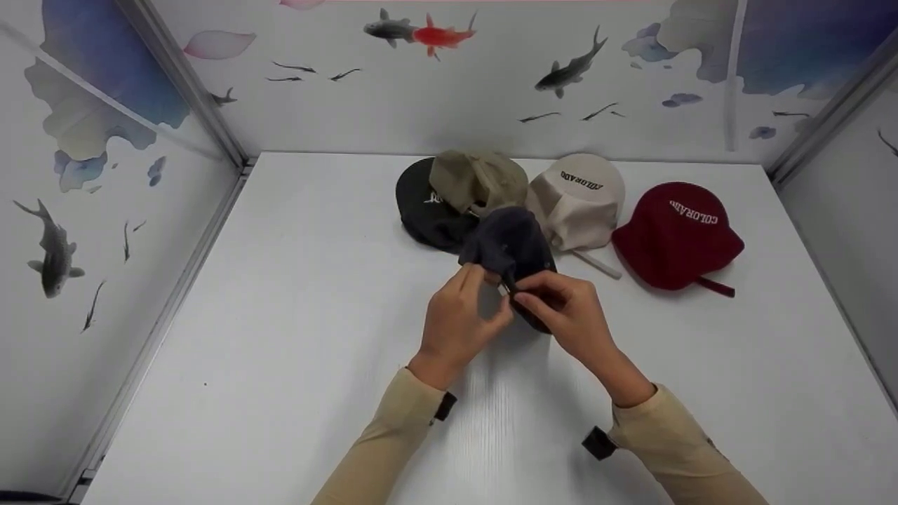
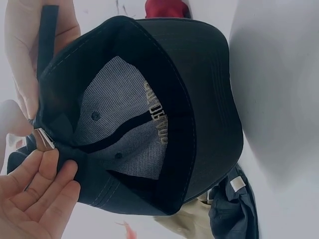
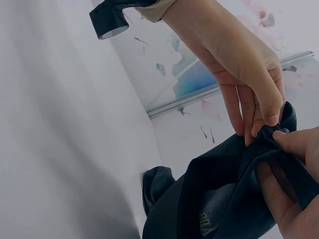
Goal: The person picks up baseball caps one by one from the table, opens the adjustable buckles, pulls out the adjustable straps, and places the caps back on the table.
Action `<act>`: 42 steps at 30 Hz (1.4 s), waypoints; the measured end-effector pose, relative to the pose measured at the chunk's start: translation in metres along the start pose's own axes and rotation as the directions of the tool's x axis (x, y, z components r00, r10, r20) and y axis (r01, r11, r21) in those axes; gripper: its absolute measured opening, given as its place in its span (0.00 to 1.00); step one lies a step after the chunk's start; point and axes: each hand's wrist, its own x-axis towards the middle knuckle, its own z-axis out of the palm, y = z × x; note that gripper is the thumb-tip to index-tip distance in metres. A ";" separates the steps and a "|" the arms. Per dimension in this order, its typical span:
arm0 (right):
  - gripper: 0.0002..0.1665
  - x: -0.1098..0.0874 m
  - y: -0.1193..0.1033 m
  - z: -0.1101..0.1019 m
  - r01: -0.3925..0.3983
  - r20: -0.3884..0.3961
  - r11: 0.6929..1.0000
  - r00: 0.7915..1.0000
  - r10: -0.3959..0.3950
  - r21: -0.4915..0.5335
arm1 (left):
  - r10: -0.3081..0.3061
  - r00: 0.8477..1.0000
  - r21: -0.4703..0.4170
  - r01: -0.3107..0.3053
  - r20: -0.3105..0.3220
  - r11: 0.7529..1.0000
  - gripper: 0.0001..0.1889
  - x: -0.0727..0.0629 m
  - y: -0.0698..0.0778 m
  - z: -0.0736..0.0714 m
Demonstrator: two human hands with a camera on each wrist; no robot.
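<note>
Both hands are at the back of a navy baseball cap (image 1: 515, 242), which is held up with its lined inside and brim showing in the left wrist view. My left hand (image 1: 456, 319) pinches the cap's back strap at its metal buckle (image 2: 44, 139). Beside it, my right hand (image 1: 572, 315) pinches the dark strap (image 2: 47, 40) between thumb and fingers. The strap's loose end hangs by the right hand (image 3: 299, 172) in the right wrist view. The fingers partly hide where strap and buckle meet.
Behind the navy cap lie a black cap (image 1: 428, 217), an olive cap (image 1: 477, 179) and a beige cap (image 1: 579, 196). Farther right is a dark red cap (image 1: 677, 235) with its strap sticking out. Printed panels (image 1: 491, 84) enclose the white table (image 1: 280, 315).
</note>
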 end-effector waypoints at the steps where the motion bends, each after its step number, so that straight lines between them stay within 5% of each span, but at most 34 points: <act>1: 0.05 0.000 0.000 0.000 -0.002 -0.001 1.000 1.000 0.002 0.001 | 0.003 1.000 0.000 -0.003 -0.001 1.000 0.12 0.000 0.000 0.000; 16: 0.06 0.000 0.003 0.000 0.017 -0.010 1.000 1.000 -0.016 0.024 | 0.063 0.998 0.059 -0.062 -0.024 0.996 0.09 0.000 0.001 0.001; 42: 0.08 -0.002 0.006 -0.002 0.018 -0.020 0.999 1.000 -0.017 0.027 | 0.065 0.997 0.028 -0.064 -0.028 0.998 0.05 0.002 0.001 0.000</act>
